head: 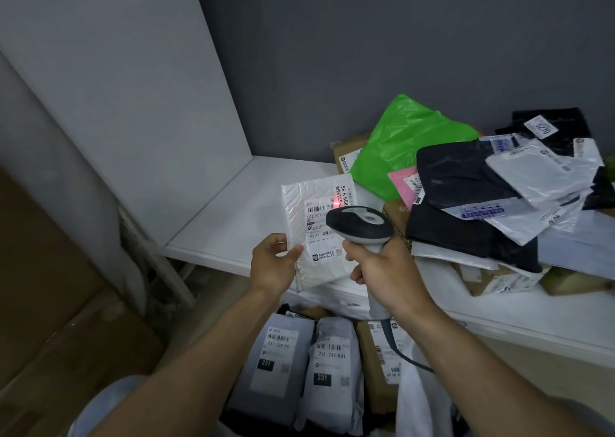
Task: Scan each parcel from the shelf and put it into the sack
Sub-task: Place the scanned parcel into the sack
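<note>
Head view showed the white padded parcel held up over the front edge of the white shelf board, label side up. The left hand pinched the parcel's lower left edge, thumb on top. The right hand, at the parcel's lower right, was clenched round the handle of a grey and black handheld scanner, whose head overlapped the parcel's right side.

The scan looked under way but not settled. A red spot glowed on the white shipping label, above and right of the main barcode rather than across it. Doing it well probably called for tipping the scanner back so the beam crossed the bars fully. The soft mailer needed holding flat, and the thumb needed to stay off the print.

On the label I could read "56-6-660" along the parcel's upper right edge, "502-602-1" under the barcode, then what looked like "602-12"; the small print was too fine.

Right of the parcel lay the unscanned heap: a bright green plastic mailer, a pink packet, a black poly bag and, farthest from it, a black parcel's tag reading "0270".

Below the parcel two grey poly mailers stood side by side, each marked "231-239-K01" and "231". They were probably already in the sack, though its rim was not clear.
</note>
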